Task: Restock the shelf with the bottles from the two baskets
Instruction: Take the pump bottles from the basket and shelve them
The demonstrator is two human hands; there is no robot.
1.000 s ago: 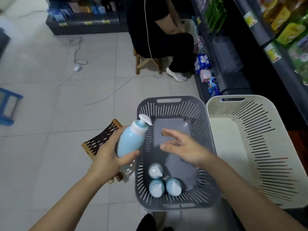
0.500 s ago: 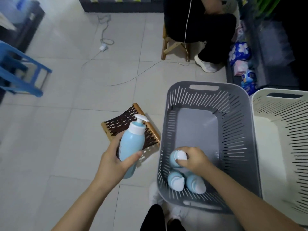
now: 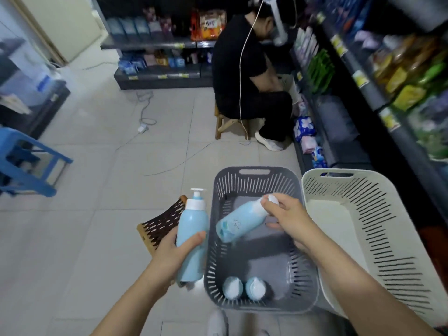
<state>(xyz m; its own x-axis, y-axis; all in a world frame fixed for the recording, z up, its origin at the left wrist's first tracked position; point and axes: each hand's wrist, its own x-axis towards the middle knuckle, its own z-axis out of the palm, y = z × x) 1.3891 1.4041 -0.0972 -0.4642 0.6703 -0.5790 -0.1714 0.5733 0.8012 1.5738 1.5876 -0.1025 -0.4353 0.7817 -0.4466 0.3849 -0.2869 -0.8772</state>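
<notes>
My left hand (image 3: pixel 173 253) grips a light blue pump bottle (image 3: pixel 192 229) upright, just left of the grey basket (image 3: pixel 254 180). Above that basket my right hand (image 3: pixel 284 217) holds a second light blue bottle (image 3: pixel 238 223) by its white cap end, the bottle tilted with its base down to the left. Two more blue bottles (image 3: pixel 243 288) stand at the near end of the grey basket. The white basket (image 3: pixel 378 214) on the right shows no bottles. The shelf (image 3: pixel 358 76) runs along the right side.
A person in black (image 3: pixel 244 76) sits on a wooden stool by the shelf ahead. A small woven stool (image 3: pixel 160 225) stands left of the grey basket. A blue chair (image 3: pixel 26 163) is at the far left. Cables lie on the tiled floor.
My right hand has lifted one bottle out of the grey basket, leaving two inside. The view has tilted up toward the shelves. My left hand still holds its bottle.
</notes>
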